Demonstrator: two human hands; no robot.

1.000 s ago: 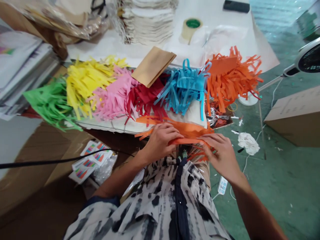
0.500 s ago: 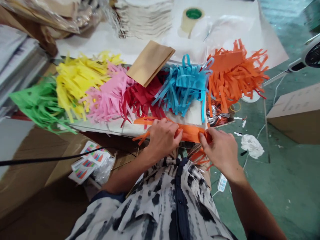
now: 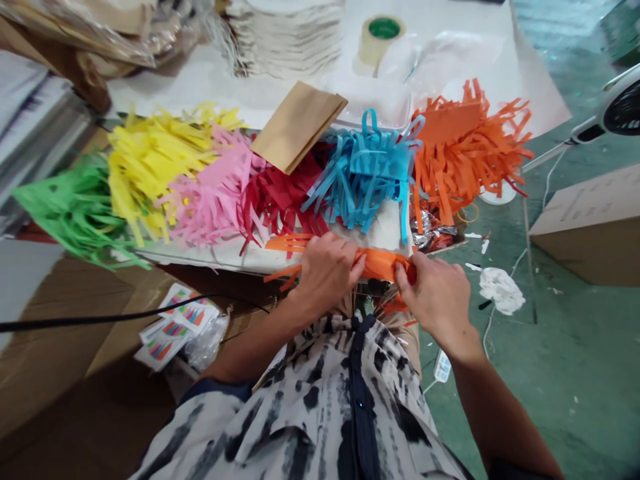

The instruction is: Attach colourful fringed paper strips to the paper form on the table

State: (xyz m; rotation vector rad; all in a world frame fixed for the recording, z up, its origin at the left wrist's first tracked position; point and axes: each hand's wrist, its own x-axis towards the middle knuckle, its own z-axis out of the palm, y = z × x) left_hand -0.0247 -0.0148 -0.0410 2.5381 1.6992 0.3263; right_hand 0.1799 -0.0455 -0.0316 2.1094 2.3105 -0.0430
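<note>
Between my two hands, at the table's front edge, is an orange paper fringe. My left hand is closed on its left part, and cut strips stick out to the left past the fingers. My right hand pinches the other end between thumb and fingers. Behind the hands lies a row of paper fringes: a green one, a yellow one, a pink one, a red one, a blue one and an orange bundle. A folded brown paper piece rests over the red and pink ones.
A tape roll and a stack of off-white paper stand farther back. To the right are a small fan and a cardboard box. Printed cards and a black cable are at lower left.
My right hand has moved slightly left, closer to my left hand, along the orange fringe. Its grip stays closed. The whole view has shifted a little.
</note>
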